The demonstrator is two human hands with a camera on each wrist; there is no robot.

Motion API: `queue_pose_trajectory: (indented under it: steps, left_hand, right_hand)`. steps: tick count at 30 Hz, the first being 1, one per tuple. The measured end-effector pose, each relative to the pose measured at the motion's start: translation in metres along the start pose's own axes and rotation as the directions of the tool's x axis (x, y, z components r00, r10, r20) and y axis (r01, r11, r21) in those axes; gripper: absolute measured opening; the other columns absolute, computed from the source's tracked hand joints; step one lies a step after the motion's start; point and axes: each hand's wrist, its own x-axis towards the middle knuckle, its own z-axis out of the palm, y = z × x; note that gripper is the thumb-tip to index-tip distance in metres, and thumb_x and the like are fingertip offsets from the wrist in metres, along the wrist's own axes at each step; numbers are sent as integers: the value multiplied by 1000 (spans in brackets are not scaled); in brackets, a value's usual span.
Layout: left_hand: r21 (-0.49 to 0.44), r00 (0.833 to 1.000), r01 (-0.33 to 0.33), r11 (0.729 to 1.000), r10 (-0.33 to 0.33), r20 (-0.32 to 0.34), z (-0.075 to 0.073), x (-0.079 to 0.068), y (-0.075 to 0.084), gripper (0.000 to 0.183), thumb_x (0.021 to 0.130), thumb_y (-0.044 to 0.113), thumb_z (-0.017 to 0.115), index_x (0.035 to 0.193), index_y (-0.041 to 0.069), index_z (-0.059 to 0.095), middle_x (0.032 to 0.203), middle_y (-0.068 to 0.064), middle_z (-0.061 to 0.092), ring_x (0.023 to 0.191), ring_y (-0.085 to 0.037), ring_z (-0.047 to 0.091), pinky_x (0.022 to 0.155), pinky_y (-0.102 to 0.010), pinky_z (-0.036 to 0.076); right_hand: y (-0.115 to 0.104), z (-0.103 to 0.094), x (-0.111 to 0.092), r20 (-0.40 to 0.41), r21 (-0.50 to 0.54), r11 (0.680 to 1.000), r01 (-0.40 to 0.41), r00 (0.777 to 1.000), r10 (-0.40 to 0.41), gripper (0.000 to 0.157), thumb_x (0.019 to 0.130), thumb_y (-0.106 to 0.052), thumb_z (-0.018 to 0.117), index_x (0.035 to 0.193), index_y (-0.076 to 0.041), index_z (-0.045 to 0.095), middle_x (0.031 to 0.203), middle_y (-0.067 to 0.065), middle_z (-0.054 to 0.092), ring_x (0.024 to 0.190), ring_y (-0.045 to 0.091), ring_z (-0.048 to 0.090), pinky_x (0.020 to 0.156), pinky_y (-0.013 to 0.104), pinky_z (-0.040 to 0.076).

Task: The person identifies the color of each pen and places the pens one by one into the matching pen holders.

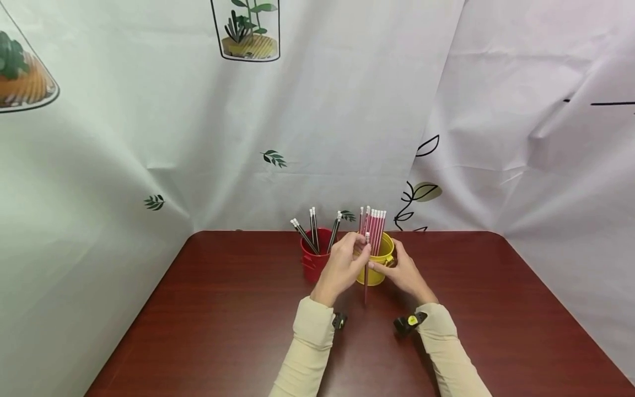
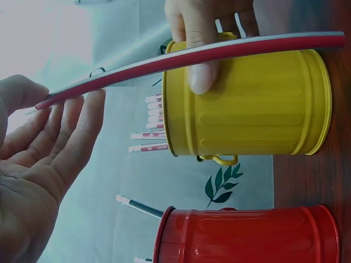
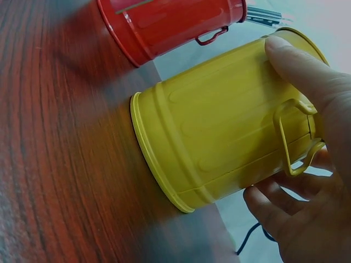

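My left hand (image 1: 342,263) pinches a red pencil (image 2: 219,52) near its top end, between thumb and fingertips. The pencil hangs upright in front of the yellow bucket (image 2: 258,104), on the near side of it. With thumb and fingers around the bucket's upper part, my right hand (image 1: 404,270) holds it by the side with the handle (image 3: 282,131). Several red pencils (image 1: 377,229) with white ends stand inside the yellow bucket. The lower end of the pinched pencil is free of the bucket.
Left of the yellow bucket stands a red bucket (image 2: 252,235) holding several black pencils (image 1: 313,226) with white ends. Both buckets are near the back edge of the dark red-brown table (image 1: 223,309). Behind it hangs a white printed cloth (image 1: 347,110).
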Motion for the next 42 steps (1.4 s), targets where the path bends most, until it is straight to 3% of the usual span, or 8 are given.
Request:
queue_pose_trajectory:
  steps: [5, 12, 22, 36, 42]
  left_hand:
    - [0, 1000, -22, 1000, 22, 7, 0, -3, -1, 14, 88, 10, 59, 99, 3, 54, 88, -6, 56, 79, -13, 56, 68, -26, 54]
    - [12, 996, -92, 996, 92, -22, -8, 6, -2, 12, 90, 11, 56, 99, 4, 54, 88, -5, 55, 80, -12, 56, 67, -16, 50]
    - [55, 980, -191, 980, 194, -43, -19, 33, 7, 12, 91, 11, 54, 98, 1, 54, 86, -6, 56, 78, -12, 55, 67, -16, 49]
    - [116, 940, -314, 942, 325, -100, -33, 77, 17, 10, 91, 8, 52, 96, -1, 54, 87, -8, 55, 78, -13, 55, 66, -19, 49]
    - [114, 930, -331, 937, 345, -131, -34, 90, 20, 10, 91, 7, 52, 97, -2, 54, 87, -9, 55, 79, -15, 56, 66, -20, 50]
  right_hand:
    - [2, 0, -1, -1, -13, 1000, -8, 1000, 8, 90, 71, -47, 74, 140, -17, 24, 123, 12, 52, 107, 26, 54, 92, 46, 44]
    - [5, -2, -1, -12, -5, 1000, -7, 1000, 7, 89, 71, -47, 74, 140, -17, 25, 122, 11, 52, 107, 26, 53, 92, 47, 43]
    - [6, -2, -2, -6, -5, 1000, -27, 1000, 27, 90, 71, -48, 74, 140, -17, 25, 123, 10, 51, 110, 26, 51, 94, 47, 41]
    - [4, -1, 2, -1, -4, 1000, -12, 1000, 12, 90, 71, -48, 73, 140, -16, 25, 127, 11, 49, 112, 28, 50, 96, 50, 39]
    - [6, -1, 4, -3, -4, 1000, -27, 1000, 27, 89, 71, -49, 73, 139, -19, 26, 126, 9, 49, 112, 27, 50, 97, 49, 39]
